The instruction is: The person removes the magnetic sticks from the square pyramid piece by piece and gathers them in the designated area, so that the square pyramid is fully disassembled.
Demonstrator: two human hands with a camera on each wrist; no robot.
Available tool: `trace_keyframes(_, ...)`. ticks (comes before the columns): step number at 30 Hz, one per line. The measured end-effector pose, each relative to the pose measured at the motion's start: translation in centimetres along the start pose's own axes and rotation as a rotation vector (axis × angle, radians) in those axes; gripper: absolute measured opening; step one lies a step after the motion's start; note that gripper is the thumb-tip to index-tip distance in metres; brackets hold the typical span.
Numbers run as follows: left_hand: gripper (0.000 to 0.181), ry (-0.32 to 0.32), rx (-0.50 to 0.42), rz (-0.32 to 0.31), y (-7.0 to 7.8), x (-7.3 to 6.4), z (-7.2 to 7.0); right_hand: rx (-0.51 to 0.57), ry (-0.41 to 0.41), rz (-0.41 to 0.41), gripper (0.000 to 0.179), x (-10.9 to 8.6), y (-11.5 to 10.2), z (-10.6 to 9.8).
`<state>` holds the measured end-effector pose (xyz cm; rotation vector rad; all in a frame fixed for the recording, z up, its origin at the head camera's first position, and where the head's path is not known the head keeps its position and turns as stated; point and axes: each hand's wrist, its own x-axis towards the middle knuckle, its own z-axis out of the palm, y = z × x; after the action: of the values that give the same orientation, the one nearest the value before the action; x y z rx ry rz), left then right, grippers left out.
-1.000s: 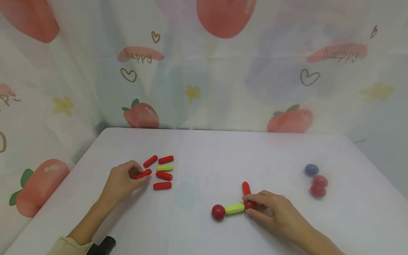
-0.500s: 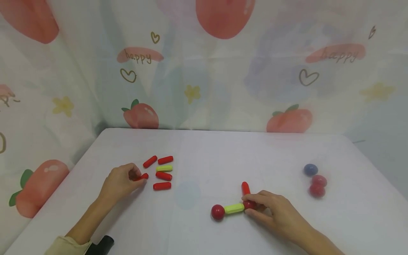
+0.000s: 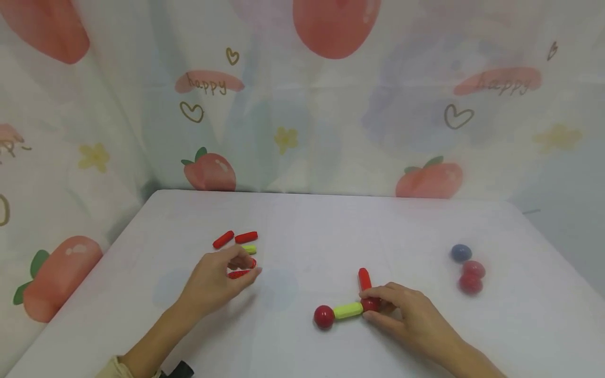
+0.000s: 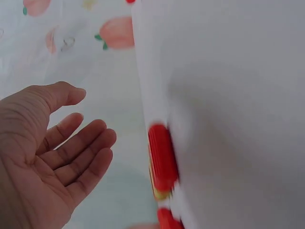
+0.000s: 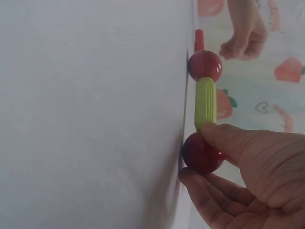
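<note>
My left hand (image 3: pixel 217 281) hovers over the red sticks (image 3: pixel 238 274) at the left of the table, thumb and fingers apart. In the left wrist view this hand (image 4: pixel 62 152) holds nothing, and a red stick (image 4: pixel 163 157) lies beyond it. It partly covers a yellow-green stick (image 3: pixel 250 249). My right hand (image 3: pixel 411 320) pinches a dark red ball (image 3: pixel 371 304) between thumb and fingers. From that ball a yellow-green stick (image 3: pixel 347 310) runs left to a second red ball (image 3: pixel 323 317). A red stick (image 3: pixel 364 279) points away from the held ball.
Two more red sticks (image 3: pixel 223 239) lie behind the left hand. To the right sit a blue ball (image 3: pixel 461 253) and two reddish balls (image 3: pixel 470 284), close together. A fruit-printed curtain (image 3: pixel 321 131) borders the white table (image 3: pixel 312 226).
My left hand has let go of the red stick it held and moved right, over the other sticks; that stick is now hidden. The right hand stays on the ball.
</note>
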<state>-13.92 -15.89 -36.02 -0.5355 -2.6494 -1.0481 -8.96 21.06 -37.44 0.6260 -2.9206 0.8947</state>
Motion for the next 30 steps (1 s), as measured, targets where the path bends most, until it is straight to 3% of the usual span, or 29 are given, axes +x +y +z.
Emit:
trace_keyframes(4, 0.019, -0.125, -0.119, -0.006, 2.1, 0.6, 2.3, 0.012, 0.012, 0.008, 0.038, -0.1, 0.0, 0.1)
trace_keyframes(11, 0.030, -0.335, -0.250, 0.009, 5.4, 2.0, 5.9, 0.016, 0.108, -0.099, 0.042, -0.1, -0.3, 0.4)
trace_keyframes(14, 0.040, -0.377, -0.274, 0.015, 6.4, 2.6, 6.9, 0.010, 0.095, -0.118, 0.043, -0.1, -0.4, 0.3)
trace_keyframes(20, 0.054, -0.441, -0.230, 0.036, 7.1, 3.5, 8.3, 0.054, -0.008, -0.195, 0.041, 0.1, -0.2, 0.0)
trace_keyframes(25, 0.043, -0.506, -0.228, 0.115, 7.1, 3.9, 9.3, 0.065, -0.057, -0.283, 0.044, 0.3, 0.0, -0.1)
trace_keyframes(30, 0.031, -0.509, -0.239, 0.128, 7.3, 3.9, 9.6, 0.066, -0.112, -0.246, 0.044, 0.5, 0.0, -0.4)
